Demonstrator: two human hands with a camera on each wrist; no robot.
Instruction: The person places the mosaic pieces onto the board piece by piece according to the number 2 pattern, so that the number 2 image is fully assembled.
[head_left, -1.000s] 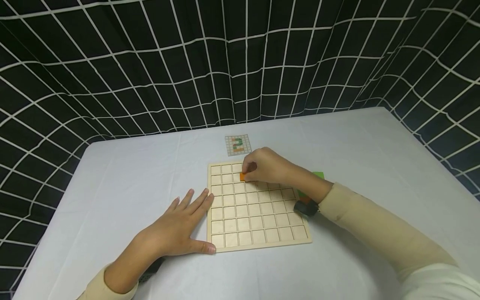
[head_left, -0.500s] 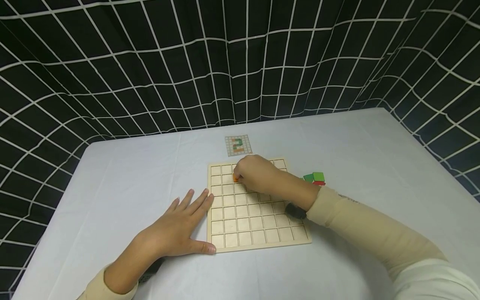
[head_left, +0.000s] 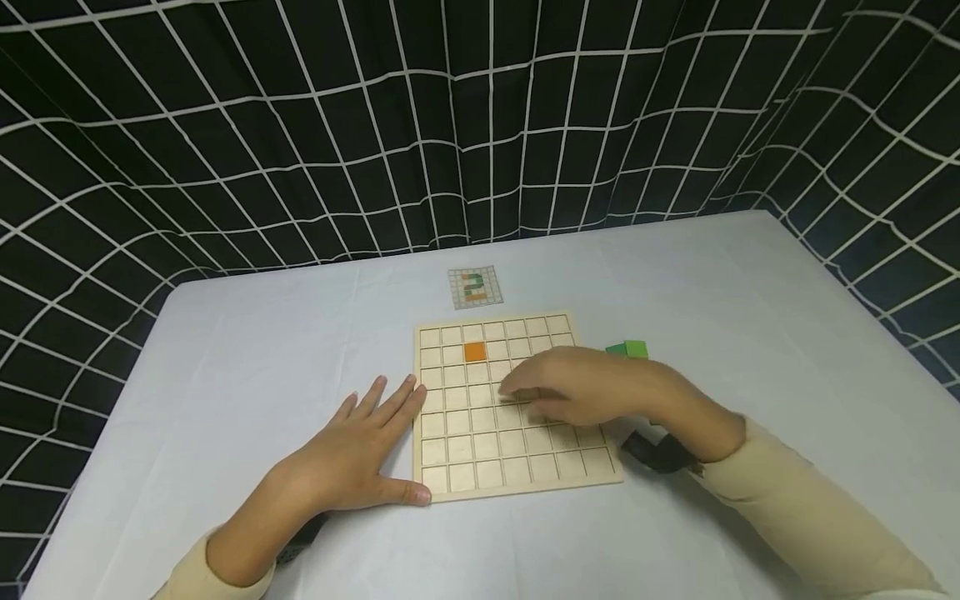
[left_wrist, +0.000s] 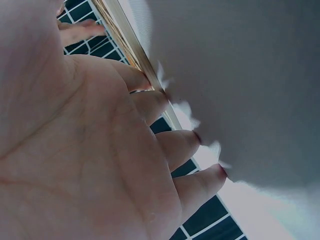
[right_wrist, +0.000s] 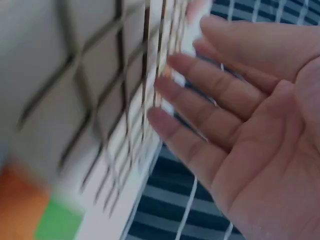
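A pale wooden grid board [head_left: 480,450] lies on the white table. One orange square tile [head_left: 475,352] sits in a cell of its second row from the far side. My left hand [head_left: 356,458] rests with spread fingers at the board's left edge, the thumb at the near left corner. Over the right half of the board is my right hand [head_left: 585,385], blurred, with nothing in its fingers. The right wrist view shows its fingers [right_wrist: 192,107] extended beside the grid. Green tiles [head_left: 635,349] lie right of the board, partly hidden behind the right hand.
A small card with a coloured grid pattern [head_left: 476,287] lies beyond the board's far edge. The white tablecloth [head_left: 300,333] surrounds the board. A black curtain with white grid lines [head_left: 375,125] hangs behind the table. In the right wrist view, orange and green tiles [right_wrist: 57,220] show at lower left.
The orange tile was pinched in my right hand and now lies in a cell, let go. My right hand has moved right and nearer, its fingers loosened. The left hand stays put.
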